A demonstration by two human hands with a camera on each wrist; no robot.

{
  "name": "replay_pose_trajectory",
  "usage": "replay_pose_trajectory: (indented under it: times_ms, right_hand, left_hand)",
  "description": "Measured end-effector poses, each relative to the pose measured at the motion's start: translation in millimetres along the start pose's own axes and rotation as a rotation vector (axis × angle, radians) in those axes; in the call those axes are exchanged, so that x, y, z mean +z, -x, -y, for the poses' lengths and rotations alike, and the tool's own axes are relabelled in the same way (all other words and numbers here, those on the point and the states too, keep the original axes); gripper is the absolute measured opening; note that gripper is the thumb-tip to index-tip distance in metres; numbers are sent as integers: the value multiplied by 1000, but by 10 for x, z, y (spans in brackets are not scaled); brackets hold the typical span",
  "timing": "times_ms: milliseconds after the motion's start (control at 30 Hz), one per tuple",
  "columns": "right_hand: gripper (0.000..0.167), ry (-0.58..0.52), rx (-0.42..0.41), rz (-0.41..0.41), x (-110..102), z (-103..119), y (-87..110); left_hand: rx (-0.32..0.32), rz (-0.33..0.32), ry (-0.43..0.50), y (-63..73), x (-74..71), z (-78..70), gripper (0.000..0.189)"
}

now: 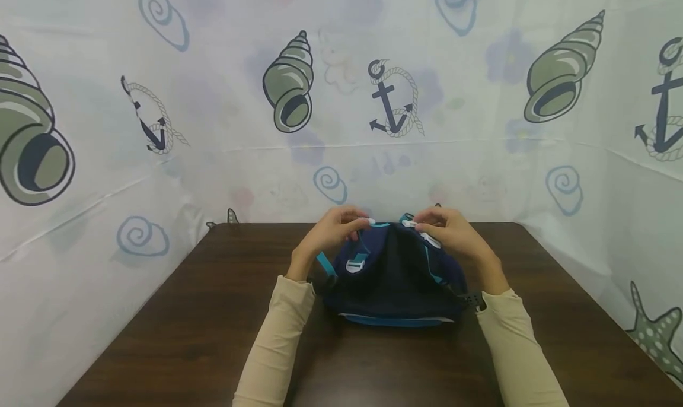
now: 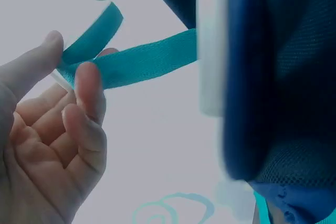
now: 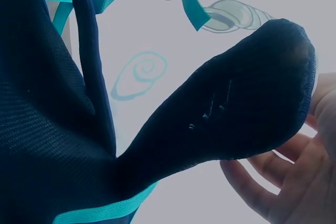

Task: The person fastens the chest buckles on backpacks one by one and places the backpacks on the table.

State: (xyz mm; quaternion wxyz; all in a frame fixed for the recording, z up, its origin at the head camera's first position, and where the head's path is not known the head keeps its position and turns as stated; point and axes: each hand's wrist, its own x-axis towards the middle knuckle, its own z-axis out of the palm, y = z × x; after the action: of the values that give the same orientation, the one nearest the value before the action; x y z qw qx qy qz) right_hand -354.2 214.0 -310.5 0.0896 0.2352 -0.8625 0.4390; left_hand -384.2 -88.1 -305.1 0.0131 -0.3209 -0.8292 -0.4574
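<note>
A navy bag (image 1: 395, 276) with teal trim and white buckles rests on the brown table, between both hands. My left hand (image 1: 333, 224) is raised at its upper left; in the left wrist view its thumb and fingers pinch a teal webbing strap (image 2: 147, 59), whose loose end sticks up. A white buckle (image 1: 354, 266) sits on the bag's left side. My right hand (image 1: 450, 232) is at the upper right, near a white buckle piece (image 1: 408, 223). In the right wrist view, that hand grips the outer end of a dark padded flap (image 3: 241, 93); its thumb is mostly hidden.
The dark brown table (image 1: 176, 342) extends around the bag on both sides and in front. Behind it hangs a white curtain (image 1: 341, 164) printed with shells and anchors, which also runs along the left and right sides.
</note>
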Motion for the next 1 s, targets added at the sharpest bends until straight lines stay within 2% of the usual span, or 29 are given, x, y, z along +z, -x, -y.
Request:
replay_pose_trajectory:
  times_ms: [200,567,667,833,1000]
  right_hand:
    - [26,16,-15,-12,-8,6,-11]
    - [24,1,-8,-3,32,-27,-28]
    - [24,-28,2,-7,63,-17,-30]
    - [24,-85,18,3,118,0,-49]
    - [21,-65,-6,10,131,-7,-58]
  left_hand:
    - [7,-1,-4,-28,53,-25,32]
    - [-45,-17,-22,-77,150,23,41]
    - [-38,-32,-10,-96,192,33,41]
    - [8,-34,-21,-124,264,30,33]
    - [16,-21,-44,-127,299,5,29]
